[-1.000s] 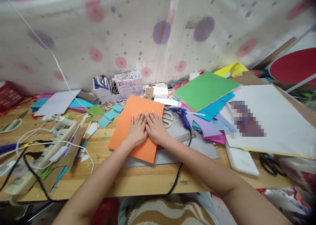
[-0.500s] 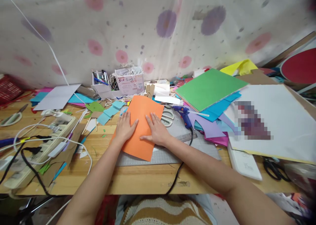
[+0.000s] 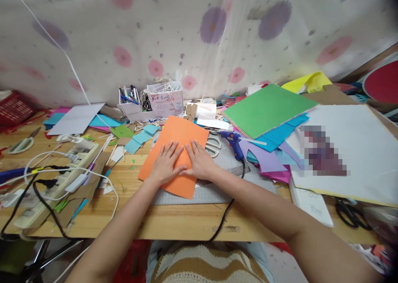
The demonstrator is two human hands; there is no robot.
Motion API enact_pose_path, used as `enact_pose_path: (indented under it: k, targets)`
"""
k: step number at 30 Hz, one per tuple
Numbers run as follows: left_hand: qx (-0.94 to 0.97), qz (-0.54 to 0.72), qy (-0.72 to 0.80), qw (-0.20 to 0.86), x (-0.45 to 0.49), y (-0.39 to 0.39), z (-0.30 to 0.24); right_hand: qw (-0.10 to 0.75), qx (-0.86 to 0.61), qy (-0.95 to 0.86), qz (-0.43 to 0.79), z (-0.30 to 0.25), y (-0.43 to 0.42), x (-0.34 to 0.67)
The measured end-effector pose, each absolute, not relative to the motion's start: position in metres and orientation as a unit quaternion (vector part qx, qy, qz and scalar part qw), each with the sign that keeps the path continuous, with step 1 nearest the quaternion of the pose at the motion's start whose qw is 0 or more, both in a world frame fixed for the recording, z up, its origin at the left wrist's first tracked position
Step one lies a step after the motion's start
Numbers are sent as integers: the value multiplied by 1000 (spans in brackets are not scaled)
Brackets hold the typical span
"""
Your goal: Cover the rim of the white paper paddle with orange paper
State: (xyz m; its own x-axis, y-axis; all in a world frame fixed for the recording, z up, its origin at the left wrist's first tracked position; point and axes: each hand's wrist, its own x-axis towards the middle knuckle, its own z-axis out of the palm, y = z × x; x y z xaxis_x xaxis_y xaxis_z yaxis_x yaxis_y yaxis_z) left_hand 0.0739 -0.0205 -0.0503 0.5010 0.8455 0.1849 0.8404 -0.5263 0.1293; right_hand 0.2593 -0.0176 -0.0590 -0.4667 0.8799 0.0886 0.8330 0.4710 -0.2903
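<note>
An orange paper sheet (image 3: pixel 182 136) lies slanted on a grey cutting mat (image 3: pixel 205 194) in the middle of the wooden table (image 3: pixel 174 221). My left hand (image 3: pixel 164 165) rests flat on the sheet's lower left part, fingers spread. My right hand (image 3: pixel 200 160) lies flat beside it on the sheet's right side, fingers stretched out. The two hands almost touch at the thumbs. Neither hand holds anything.
White-handled scissors (image 3: pixel 213 146) and a blue glue gun (image 3: pixel 234 144) with a black cord lie right of the sheet. Green card (image 3: pixel 267 109) tops a stack of coloured paper, beside a big white board (image 3: pixel 351 150). A power strip (image 3: pixel 59 177) with cables sits left. Pen boxes (image 3: pixel 149 102) stand behind.
My left hand slid left off the sheet's middle half a second ago, then came back toward my right hand. The sheet stays in place; the view shifted slightly.
</note>
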Motion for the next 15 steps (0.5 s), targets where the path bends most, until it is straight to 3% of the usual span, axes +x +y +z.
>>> enact_pose_path:
  k: [15]
  targets:
    - [884,6,464,59,57,-23,-39,59,-421,-889,171,-49,-9,284]
